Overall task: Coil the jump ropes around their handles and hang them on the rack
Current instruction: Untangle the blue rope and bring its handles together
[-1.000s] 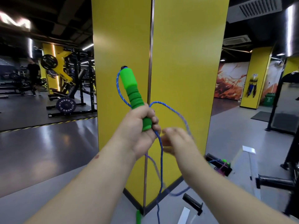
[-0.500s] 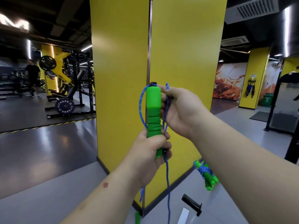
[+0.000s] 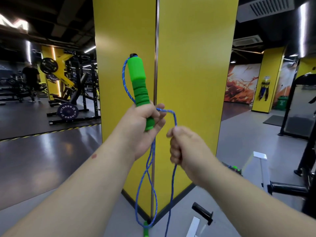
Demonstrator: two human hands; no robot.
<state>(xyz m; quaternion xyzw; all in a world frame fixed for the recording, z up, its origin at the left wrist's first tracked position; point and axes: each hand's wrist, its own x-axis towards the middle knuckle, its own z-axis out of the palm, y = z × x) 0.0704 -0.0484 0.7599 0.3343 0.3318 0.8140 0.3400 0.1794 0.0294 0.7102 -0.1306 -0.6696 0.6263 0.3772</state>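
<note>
The left hand (image 3: 138, 129) grasps the upright green handle (image 3: 139, 88); the right hand (image 3: 184, 147) grasps the blue rope (image 3: 173, 185) beside it.

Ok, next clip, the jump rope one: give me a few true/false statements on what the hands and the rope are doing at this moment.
1. The left hand grips the lower end of an upright green handle. True.
2. The right hand holds a second green handle. False: it grips the blue rope, below and to the right of the left hand.
3. The rope is already wound tightly round the handle. False: it runs in one loose loop beside the handle, and long loops hang below the hands.
4. The other green handle hangs low at the rope's end, at the bottom edge of the view. True.
5. A yellow pillar stands right behind the hands. True.
</note>
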